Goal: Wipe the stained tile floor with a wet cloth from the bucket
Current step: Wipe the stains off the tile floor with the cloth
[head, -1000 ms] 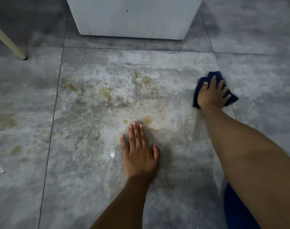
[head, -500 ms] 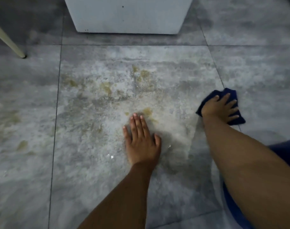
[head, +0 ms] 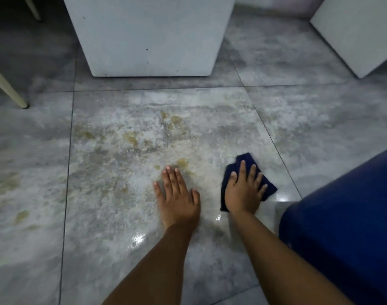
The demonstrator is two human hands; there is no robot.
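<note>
A dark blue cloth [head: 246, 160] lies flat on the grey tile floor [head: 122, 194], and my right hand [head: 243, 190] presses down on it with fingers spread. Just to its left, my left hand [head: 177, 192] rests palm-down on the wet tile with fingers apart and nothing in it. Yellowish-brown stains [head: 131, 137] and a whitish film spread over the tile ahead and to the left of both hands. One small stain [head: 182, 161] sits right at my left fingertips. No bucket is in view.
A white box-like cabinet base [head: 150, 36] stands on the floor ahead, and a second white block [head: 360, 29] at the top right. A cream chair leg [head: 5, 86] lands at the left. A dark blue rounded shape [head: 346, 216] fills the lower right.
My right hand has dragged the cloth back toward me and leftward, ending close beside my left hand. The left hand stayed planted. The view has tilted up.
</note>
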